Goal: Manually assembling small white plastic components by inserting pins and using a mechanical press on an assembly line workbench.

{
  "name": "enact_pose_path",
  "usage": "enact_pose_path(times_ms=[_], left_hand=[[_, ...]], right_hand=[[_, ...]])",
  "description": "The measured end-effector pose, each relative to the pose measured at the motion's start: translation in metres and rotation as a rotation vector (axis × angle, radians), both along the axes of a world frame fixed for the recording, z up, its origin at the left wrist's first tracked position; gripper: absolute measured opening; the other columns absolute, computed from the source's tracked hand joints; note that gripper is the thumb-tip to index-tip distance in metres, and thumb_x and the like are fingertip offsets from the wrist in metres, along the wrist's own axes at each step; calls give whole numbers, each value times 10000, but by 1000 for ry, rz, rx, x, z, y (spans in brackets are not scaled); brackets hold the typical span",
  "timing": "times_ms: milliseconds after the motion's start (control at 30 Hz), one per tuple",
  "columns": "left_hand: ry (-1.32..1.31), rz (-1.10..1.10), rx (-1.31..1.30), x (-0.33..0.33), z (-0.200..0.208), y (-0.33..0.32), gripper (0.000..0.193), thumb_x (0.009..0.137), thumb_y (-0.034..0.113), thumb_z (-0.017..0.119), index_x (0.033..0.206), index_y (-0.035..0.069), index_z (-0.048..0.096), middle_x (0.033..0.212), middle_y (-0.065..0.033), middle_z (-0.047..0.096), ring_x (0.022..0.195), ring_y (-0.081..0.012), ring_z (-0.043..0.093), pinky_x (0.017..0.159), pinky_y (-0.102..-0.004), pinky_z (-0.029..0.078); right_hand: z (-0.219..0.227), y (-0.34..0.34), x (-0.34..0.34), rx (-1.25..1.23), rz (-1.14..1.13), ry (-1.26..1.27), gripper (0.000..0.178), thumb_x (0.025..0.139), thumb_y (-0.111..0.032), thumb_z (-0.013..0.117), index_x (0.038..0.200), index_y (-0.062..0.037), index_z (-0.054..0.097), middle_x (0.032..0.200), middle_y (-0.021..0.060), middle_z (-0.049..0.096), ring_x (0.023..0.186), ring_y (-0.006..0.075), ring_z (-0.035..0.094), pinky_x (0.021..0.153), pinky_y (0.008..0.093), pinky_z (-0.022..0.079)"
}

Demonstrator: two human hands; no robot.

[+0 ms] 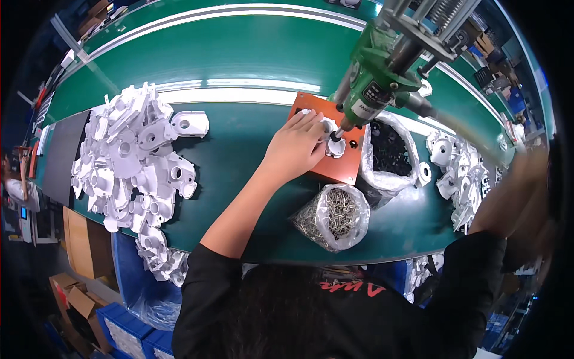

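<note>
My left hand [293, 146] is closed on a white plastic part [336, 146], pressing it onto an orange fixture block [335, 170]; the fingers hide much of the part. Directly over it, the tip of a green hand press [373, 84] comes down beside my fingertips, seeming to meet the part. The press's lever [454, 125] is smeared by motion and runs out to the right. At its outer end is my right hand [526, 179], also blurred, seemingly wrapped round the lever.
A large heap of white plastic parts [128, 155] covers the left side. Near the fixture stand a clear bag of small metal pins or screws [341, 215] and a bag of black pieces [391, 149]. More white parts [460, 179] lie right. A green conveyor belt [257, 48] runs behind.
</note>
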State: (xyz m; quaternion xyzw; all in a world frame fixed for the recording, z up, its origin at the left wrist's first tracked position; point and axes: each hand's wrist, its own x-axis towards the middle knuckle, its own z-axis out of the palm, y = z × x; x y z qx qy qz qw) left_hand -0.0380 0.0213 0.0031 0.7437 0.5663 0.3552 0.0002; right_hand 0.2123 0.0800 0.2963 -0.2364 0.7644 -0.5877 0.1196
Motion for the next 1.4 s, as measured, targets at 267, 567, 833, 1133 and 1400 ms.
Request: enact_pose_path(times_ms=[267, 567, 833, 1133, 1400], left_hand=[[16, 18, -23, 3, 2, 2, 507, 820, 186, 620, 1284, 15, 509, 1250, -187, 577, 1204, -324, 518, 1058, -404, 388], [-43, -10, 8, 9, 3, 11, 505, 817, 201, 638, 1275, 33, 507, 1205, -175, 596, 1176, -349, 528, 1040, -416, 402], [-77, 140, -167, -1, 1, 1, 502, 828, 282, 637, 1237, 43, 469, 1387, -210, 427, 1350, -355, 339, 1132, -477, 231], [99, 92, -176, -9, 22, 15, 484, 783, 397, 673, 1150, 116, 534, 1363, -170, 410, 1394, -353, 245, 1134, -603, 85], [-26, 101, -107, -44, 54, 42, 258, 764, 242, 727, 911, 69, 604, 858, -143, 580, 865, -348, 547, 736, -413, 448]], right_hand=[[-113, -87, -34, 838, 25, -62, 254, 818, -249, 593, 640, -85, 514, 497, 55, 538, 446, 259, 581, 397, 349, 451], [-59, 130, 69, -282, -1247, 605, 358, 957, -115, 475, 1264, 58, 414, 1097, 146, 580, 941, 256, 600, 833, 338, 536], [-173, 69, 39, 111, -1601, 113, 417, 966, -245, 513, 1322, -30, 494, 1234, 189, 601, 1129, 259, 572, 949, 352, 444], [-338, -37, 148, 1237, -1842, -252, 391, 866, -71, 576, 1250, -23, 519, 1382, 188, 469, 1302, 398, 399, 1034, 435, 342], [-349, -65, 159, 1038, -1947, 66, 279, 785, 32, 599, 1063, 9, 597, 1239, 142, 593, 1225, 340, 500, 1006, 397, 374]])
